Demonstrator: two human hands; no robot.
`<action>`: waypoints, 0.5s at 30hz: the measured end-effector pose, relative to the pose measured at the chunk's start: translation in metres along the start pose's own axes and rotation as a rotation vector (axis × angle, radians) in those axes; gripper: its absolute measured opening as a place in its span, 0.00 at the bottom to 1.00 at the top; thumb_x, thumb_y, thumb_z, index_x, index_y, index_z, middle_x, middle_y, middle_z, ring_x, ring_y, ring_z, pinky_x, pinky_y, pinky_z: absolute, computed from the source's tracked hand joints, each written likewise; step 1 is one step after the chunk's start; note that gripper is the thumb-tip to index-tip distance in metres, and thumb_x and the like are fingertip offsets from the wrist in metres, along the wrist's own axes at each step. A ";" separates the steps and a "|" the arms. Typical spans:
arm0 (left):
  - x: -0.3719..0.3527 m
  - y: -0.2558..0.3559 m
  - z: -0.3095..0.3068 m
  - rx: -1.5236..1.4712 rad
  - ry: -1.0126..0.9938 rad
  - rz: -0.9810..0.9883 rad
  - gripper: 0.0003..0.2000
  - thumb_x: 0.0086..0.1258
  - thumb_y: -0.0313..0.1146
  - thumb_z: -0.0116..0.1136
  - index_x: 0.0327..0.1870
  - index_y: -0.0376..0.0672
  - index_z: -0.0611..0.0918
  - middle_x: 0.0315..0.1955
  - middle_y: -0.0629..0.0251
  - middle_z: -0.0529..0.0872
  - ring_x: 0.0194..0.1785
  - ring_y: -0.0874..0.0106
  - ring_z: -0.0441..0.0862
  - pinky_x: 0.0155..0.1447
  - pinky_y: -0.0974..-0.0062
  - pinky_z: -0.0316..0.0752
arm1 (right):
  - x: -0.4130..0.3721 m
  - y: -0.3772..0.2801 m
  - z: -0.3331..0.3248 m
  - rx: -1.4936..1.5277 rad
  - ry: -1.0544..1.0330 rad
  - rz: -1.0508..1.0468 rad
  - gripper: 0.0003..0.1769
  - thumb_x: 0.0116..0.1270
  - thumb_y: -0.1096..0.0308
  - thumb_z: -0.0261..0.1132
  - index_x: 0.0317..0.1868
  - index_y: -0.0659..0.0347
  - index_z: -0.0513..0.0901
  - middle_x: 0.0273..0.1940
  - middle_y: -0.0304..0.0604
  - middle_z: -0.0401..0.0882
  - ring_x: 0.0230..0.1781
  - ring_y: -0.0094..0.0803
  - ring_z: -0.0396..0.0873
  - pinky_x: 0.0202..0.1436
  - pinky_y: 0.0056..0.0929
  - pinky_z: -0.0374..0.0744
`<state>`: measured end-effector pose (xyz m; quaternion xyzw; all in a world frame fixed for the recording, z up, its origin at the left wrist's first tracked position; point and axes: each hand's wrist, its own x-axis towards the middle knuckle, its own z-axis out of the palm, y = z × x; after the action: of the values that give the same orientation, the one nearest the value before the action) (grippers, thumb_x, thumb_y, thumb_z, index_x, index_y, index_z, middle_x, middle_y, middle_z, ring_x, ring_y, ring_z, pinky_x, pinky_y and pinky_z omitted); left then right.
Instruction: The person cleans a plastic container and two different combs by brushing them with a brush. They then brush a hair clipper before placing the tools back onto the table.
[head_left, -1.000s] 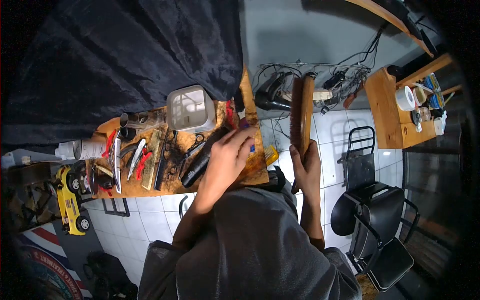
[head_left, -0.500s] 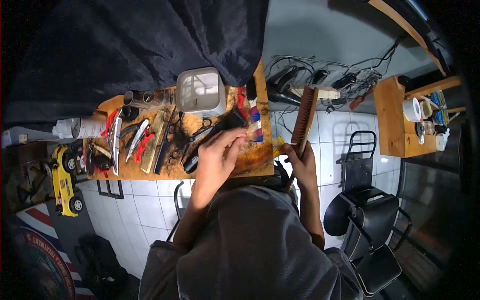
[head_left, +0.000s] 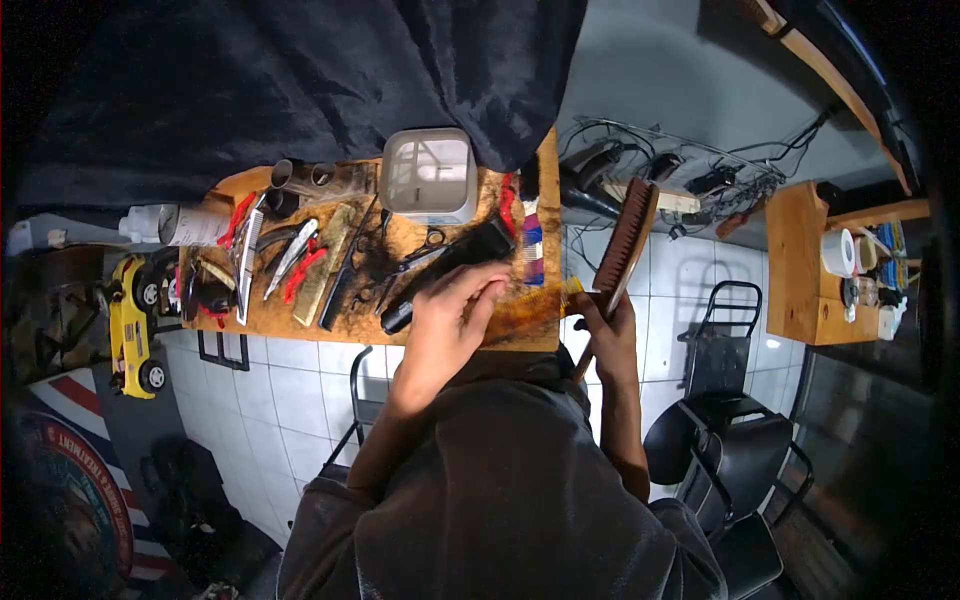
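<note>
My right hand [head_left: 612, 330] is closed round the handle of a long brown brush [head_left: 627, 238], bristles facing left, beside the wooden table's right edge. A small yellow object [head_left: 573, 290] shows by its thumb. My left hand [head_left: 452, 315] hovers over the table's front part, fingers curled with the tips close to the thumb; whether anything small is between them is hidden. Just behind it a black clipper [head_left: 480, 243] lies on the hair-strewn wooden table [head_left: 520, 325]. To its left are scissors [head_left: 408, 262], a black comb [head_left: 345, 282] and a pale comb [head_left: 325, 270].
A square container [head_left: 428, 205] stands at the table's back. A white bottle [head_left: 185, 226] and a yellow toy car [head_left: 130, 325] are at the left. Black chairs [head_left: 735, 465] and a wooden shelf [head_left: 795, 265] are on the right. Dark cloth [head_left: 300, 80] hangs behind.
The view has shifted, so the table and tools appear further right. The brush is tilted more to the right, still in my right hand. My left hand has stayed near the clipper.
</note>
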<state>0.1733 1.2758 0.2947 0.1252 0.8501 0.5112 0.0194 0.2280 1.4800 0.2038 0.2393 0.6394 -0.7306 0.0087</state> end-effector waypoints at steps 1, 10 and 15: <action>0.000 0.002 0.000 -0.005 0.013 0.010 0.09 0.66 0.21 0.59 0.46 0.37 0.83 0.37 0.56 0.87 0.38 0.68 0.86 0.42 0.75 0.79 | 0.001 0.000 0.000 -0.011 -0.003 -0.002 0.14 0.67 0.69 0.64 0.49 0.65 0.72 0.38 0.43 0.84 0.36 0.27 0.82 0.36 0.25 0.77; -0.013 -0.005 0.009 -0.066 -0.035 0.004 0.08 0.66 0.22 0.59 0.45 0.38 0.82 0.37 0.54 0.85 0.41 0.57 0.85 0.43 0.69 0.78 | 0.002 0.001 -0.001 0.071 0.004 0.038 0.14 0.67 0.69 0.65 0.49 0.65 0.72 0.37 0.44 0.83 0.35 0.28 0.81 0.34 0.25 0.76; -0.010 -0.006 0.011 -0.032 -0.017 0.069 0.09 0.66 0.22 0.59 0.46 0.38 0.82 0.37 0.55 0.86 0.41 0.60 0.85 0.43 0.71 0.78 | -0.003 -0.001 -0.001 0.073 0.029 0.030 0.14 0.67 0.69 0.64 0.49 0.64 0.72 0.38 0.44 0.83 0.36 0.29 0.82 0.35 0.25 0.77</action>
<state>0.1837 1.2807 0.2831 0.1586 0.8368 0.5239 0.0111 0.2303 1.4801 0.2059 0.2594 0.6088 -0.7498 0.0015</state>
